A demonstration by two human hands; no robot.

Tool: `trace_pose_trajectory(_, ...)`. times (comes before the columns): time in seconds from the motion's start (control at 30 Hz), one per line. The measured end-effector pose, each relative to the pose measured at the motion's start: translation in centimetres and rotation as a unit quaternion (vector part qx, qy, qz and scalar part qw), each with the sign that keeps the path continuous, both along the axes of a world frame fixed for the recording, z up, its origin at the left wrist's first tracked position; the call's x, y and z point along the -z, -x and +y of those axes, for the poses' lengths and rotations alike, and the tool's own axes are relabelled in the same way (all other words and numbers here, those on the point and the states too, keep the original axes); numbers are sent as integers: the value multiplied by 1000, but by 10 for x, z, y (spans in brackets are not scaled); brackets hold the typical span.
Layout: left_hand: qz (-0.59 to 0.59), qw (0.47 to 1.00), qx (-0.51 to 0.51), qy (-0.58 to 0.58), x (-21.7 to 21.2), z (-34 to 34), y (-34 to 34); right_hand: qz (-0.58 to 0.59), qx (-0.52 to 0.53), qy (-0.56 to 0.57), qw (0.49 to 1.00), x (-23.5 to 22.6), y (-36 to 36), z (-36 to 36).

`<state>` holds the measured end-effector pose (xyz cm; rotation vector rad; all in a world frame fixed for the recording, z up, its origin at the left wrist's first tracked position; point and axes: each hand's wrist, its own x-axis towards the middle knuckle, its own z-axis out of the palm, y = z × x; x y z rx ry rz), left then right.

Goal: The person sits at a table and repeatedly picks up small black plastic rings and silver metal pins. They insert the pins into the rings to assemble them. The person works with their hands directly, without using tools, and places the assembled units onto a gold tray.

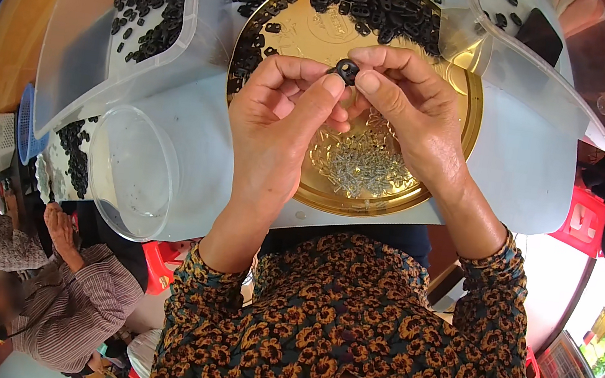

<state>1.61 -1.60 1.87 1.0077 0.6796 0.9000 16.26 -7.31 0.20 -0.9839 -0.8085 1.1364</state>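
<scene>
Between my two hands, above a round gold tray (468,135), is a small black plastic piece with a round hole (347,70). My left hand (282,113) pinches it from the left with thumb and fingertips. From the right, my right hand (410,111) grips it between thumb and forefinger. Below the hands, a heap of small shiny metal pieces (360,162) lies at the tray's near side; their exact kind is too small to tell. Many similar black plastic pieces (378,8) are piled along the tray's far and left rim.
A clear plastic bin (186,26) with black pieces stands at the left, another clear bin (542,80) at the far right. Left of the tray sits a round clear tub (133,173). Other people work at the lower left, one in a striped sleeve (103,285). A red stool (584,221) stands right.
</scene>
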Motion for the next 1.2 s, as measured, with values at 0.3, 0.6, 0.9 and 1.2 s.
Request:
trace_pose_trajectory(0.3,20,999,38,10,2,1,6,-7,-7,0,1000,-2,-3,-1)
trace_pose_trajectory(0.6,16,1000,2,-3,2,-4,4,-16,-31,3,999,-3,-3,-3)
trace_pose_trajectory(0.9,-5,1000,-18,-3,7,-5,2,-25,-19,15,999,-6,0,-2)
trace_pose_trajectory(1.2,-4,996,50,-77,2,-3,4,98,-91,23,991,-4,-11,-1)
